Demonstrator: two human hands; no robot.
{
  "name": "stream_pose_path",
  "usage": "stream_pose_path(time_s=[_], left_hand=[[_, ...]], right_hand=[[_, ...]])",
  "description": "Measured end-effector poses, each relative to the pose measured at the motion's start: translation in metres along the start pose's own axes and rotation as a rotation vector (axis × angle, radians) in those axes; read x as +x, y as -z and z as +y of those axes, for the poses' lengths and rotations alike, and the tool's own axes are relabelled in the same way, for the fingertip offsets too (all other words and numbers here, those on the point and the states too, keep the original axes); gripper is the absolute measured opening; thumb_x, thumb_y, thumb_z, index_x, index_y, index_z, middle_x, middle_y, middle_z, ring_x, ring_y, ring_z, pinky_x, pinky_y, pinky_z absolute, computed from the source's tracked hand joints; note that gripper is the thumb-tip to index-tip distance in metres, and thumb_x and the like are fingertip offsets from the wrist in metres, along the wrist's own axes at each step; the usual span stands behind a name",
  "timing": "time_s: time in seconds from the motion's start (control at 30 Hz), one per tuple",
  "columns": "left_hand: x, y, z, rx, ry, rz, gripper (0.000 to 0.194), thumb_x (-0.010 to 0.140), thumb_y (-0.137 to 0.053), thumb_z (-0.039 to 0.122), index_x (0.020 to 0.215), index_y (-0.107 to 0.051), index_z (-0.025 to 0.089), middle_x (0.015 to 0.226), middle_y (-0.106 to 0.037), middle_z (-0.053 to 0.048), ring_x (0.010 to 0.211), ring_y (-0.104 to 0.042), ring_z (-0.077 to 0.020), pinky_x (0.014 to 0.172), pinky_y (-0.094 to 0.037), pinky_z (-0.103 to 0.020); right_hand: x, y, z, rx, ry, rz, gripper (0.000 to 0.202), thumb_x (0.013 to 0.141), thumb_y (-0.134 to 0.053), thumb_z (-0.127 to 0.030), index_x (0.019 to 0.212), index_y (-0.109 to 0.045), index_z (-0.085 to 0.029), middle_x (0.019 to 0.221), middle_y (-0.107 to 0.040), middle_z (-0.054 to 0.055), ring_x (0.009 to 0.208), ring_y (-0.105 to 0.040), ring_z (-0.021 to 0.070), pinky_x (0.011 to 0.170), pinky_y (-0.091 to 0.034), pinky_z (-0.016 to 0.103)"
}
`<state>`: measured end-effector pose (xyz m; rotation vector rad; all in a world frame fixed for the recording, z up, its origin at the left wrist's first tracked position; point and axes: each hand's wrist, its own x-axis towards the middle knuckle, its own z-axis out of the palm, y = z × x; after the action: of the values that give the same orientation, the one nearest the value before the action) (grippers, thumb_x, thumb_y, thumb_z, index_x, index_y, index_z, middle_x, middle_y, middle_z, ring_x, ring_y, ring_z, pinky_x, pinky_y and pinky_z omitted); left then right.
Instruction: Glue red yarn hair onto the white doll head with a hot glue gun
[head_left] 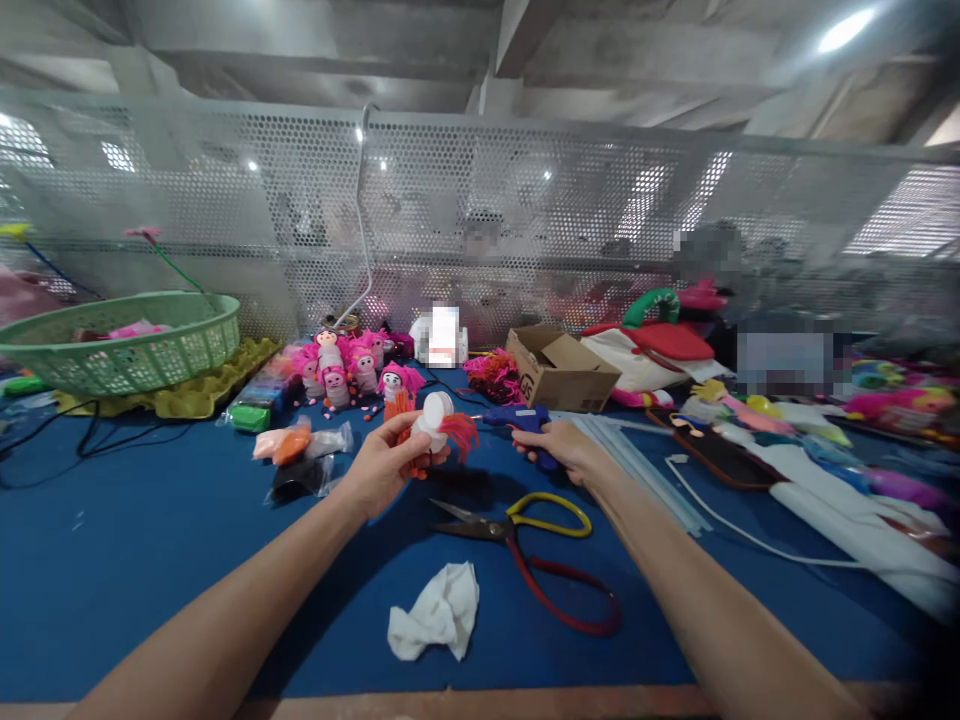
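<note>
In my left hand (397, 455) is a small white doll body (435, 420) with orange-red yarn tufts sticking out on both sides; my fingers are closed round it. My right hand (555, 448) grips a blue glue gun (517, 415), its nozzle pointing left at the doll's red yarn. A narrow space seems to lie between nozzle and yarn, but contact is hard to judge. Below both hands, scissors (495, 530) with one yellow and one red handle lie spread on the blue table (322, 600). Nearer to me rests a crumpled white tissue (439, 610).
Pink-haired dolls (345, 370) cluster at the back, left of a cardboard box (562, 365). A green basket (150, 345) sits on a yellow egg tray (195, 390) at left. Glue sticks (637, 465) and a white cable (720, 520) lie right. Small clay packets (300, 450) lie left.
</note>
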<state>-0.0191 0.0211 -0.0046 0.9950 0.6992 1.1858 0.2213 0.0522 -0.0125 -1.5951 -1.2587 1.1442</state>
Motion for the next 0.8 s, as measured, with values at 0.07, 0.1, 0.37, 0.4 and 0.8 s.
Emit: stream_pose_path(time_s=[0.07,0.1,0.37,0.4,0.8], left_hand=[[0.000,0.000,0.000,-0.001,0.002,-0.001,0.046,0.053,-0.075,0.031,0.093,-0.057,0.016,0.072,-0.067,-0.004,0.063,-0.064,-0.0177,0.046,-0.037,-0.020],[0.000,0.000,0.000,-0.002,0.002,-0.005,0.046,0.054,-0.075,0.031,0.093,-0.058,0.016,0.072,-0.067,-0.004,0.063,-0.064,-0.0176,0.047,-0.038,-0.020],[-0.006,-0.010,0.003,0.028,0.005,-0.034,0.044,0.047,-0.078,0.025,0.087,-0.062,0.015,0.069,-0.066,-0.002,0.060,-0.063,-0.0165,0.054,-0.043,-0.023],[-0.007,-0.011,0.003,0.034,0.002,-0.051,0.043,0.047,-0.078,0.024,0.086,-0.063,0.015,0.070,-0.066,-0.002,0.061,-0.063,-0.0157,0.057,-0.044,-0.024],[-0.017,-0.015,-0.006,0.171,0.075,-0.275,0.045,0.046,-0.079,0.022,0.089,-0.067,0.017,0.072,-0.063,0.000,0.059,-0.052,-0.0095,0.055,-0.040,-0.020]], right_hand=[[0.000,-0.001,0.001,-0.114,0.016,0.064,0.024,0.064,-0.066,-0.033,0.053,-0.059,-0.013,0.045,-0.056,0.001,0.039,-0.047,0.0076,0.038,-0.033,0.019],[0.001,-0.001,0.001,-0.172,0.024,0.098,0.026,0.064,-0.065,-0.037,0.052,-0.059,-0.014,0.042,-0.054,0.001,0.039,-0.048,0.0088,0.038,-0.032,0.020],[0.007,0.002,0.002,-0.500,0.155,0.314,0.042,0.059,-0.067,-0.038,0.032,-0.041,-0.019,0.050,-0.057,0.010,0.074,-0.059,0.0274,0.057,-0.035,0.030],[0.005,0.002,0.001,-0.504,0.177,0.334,0.039,0.060,-0.066,-0.038,0.035,-0.043,-0.019,0.056,-0.059,0.012,0.079,-0.058,0.0293,0.060,-0.036,0.031],[-0.049,-0.045,-0.041,0.117,0.443,-0.132,0.035,0.066,-0.060,-0.048,0.082,-0.064,-0.017,0.067,-0.058,-0.002,0.053,-0.045,0.0077,0.049,-0.035,0.022]])
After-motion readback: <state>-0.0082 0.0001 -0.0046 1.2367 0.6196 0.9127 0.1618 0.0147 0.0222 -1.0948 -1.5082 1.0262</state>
